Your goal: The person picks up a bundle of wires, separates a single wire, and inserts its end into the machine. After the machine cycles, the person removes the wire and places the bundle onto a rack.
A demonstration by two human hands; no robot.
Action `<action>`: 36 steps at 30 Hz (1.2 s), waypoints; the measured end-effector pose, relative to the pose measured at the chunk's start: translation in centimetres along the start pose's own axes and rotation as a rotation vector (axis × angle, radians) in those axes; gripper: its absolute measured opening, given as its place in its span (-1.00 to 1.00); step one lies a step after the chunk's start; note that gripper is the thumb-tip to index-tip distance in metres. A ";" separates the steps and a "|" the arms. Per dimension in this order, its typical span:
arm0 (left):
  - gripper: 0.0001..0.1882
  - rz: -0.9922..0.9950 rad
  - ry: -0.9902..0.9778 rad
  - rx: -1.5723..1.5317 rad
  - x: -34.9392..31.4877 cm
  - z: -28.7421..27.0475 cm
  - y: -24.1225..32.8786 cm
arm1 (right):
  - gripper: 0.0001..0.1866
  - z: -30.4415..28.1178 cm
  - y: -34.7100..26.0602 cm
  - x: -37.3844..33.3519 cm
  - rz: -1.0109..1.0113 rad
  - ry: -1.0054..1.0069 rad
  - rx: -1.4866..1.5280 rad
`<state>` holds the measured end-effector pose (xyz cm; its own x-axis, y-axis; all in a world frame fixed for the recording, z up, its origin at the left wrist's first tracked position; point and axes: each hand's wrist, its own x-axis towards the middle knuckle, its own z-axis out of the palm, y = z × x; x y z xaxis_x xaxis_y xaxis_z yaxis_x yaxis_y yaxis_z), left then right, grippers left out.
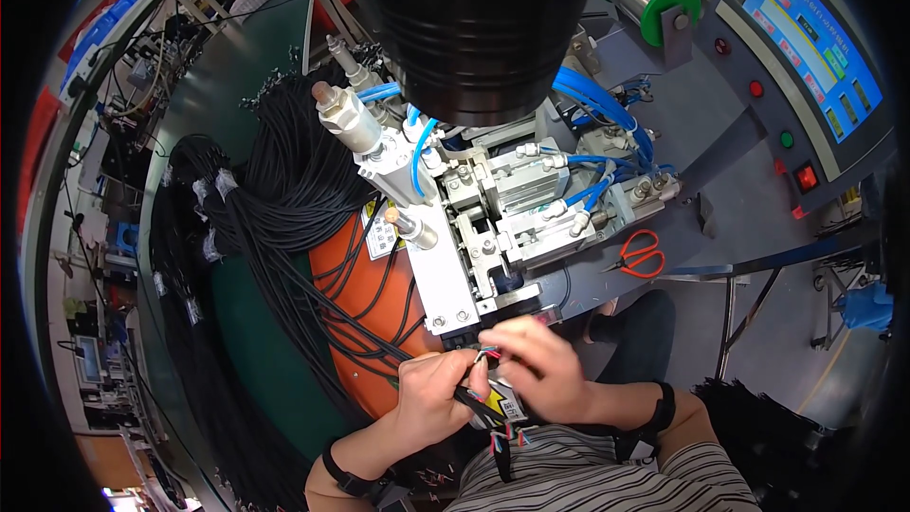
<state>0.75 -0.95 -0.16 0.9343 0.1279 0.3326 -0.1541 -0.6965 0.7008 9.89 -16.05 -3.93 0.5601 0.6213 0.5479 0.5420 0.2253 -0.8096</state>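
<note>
Both hands meet just in front of the metal machine [483,228]. The left hand [438,400] is closed around a black cable [467,396], gripping it just behind the stripped end. The right hand [536,365] pinches the thin coloured wires [487,354] that fan from that end, fingers narrow and bunched, right at the mouth of the machine's front block [460,318].

Judging by this, the cable end is being lined up at the fixture and is not yet seated in it. A large bundle of black cables [284,190] lies on the worktop [237,114] to the left of and beyond the left hand, so plenty seems left to handle; which are finished cannot be told.

Red-handled scissors [641,253] lie beyond the right hand, untouched. A dark round object close to the camera hides the machine's upper part, the fingertips cover the exact wire ends, and the slot itself is too small to make out.
</note>
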 end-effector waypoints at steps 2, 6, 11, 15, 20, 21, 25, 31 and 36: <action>-0.88 0.008 -0.021 0.019 0.1 0.0 0.1 | -0.67 -0.9 0.8 0.3 0.368 -0.052 0.498; -0.90 -0.041 -0.045 -0.020 0.0 0.0 -0.1 | -0.76 -1.7 1.4 1.0 0.591 -0.119 0.806; -0.91 -0.097 -0.074 -0.115 0.1 -0.1 -0.2 | -0.80 -2.0 2.2 1.3 0.399 -0.175 0.618; -0.92 -0.126 -0.117 -0.184 0.1 -0.3 -0.5 | -0.82 -2.2 2.0 1.6 0.505 -0.199 0.678; -0.91 -0.080 -0.196 -0.095 -0.3 -0.4 -0.5 | -0.86 -3.1 2.0 1.9 0.430 -0.321 0.394; -0.88 -0.028 -0.201 0.033 -0.5 -0.3 -0.3 | -0.88 -2.8 1.7 2.0 0.282 -0.293 0.172; -0.72 0.064 -0.169 0.349 -0.2 -0.1 0.6 | -0.88 -2.4 1.0 2.3 0.002 -0.274 -0.359; -0.53 0.107 -0.244 0.425 -0.6 -0.7 0.0 | -0.91 -2.6 1.4 2.1 0.067 -0.367 -0.444; -0.50 0.097 -0.284 0.411 -0.2 -0.9 0.3 | -0.89 -2.4 1.6 1.9 0.057 -0.328 -0.442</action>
<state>0.22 -0.56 0.54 0.9813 -0.1085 0.1591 -0.1588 -0.9231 0.3502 13.28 -16.33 -3.68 0.4098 0.8405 0.3543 0.7676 -0.1080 -0.6317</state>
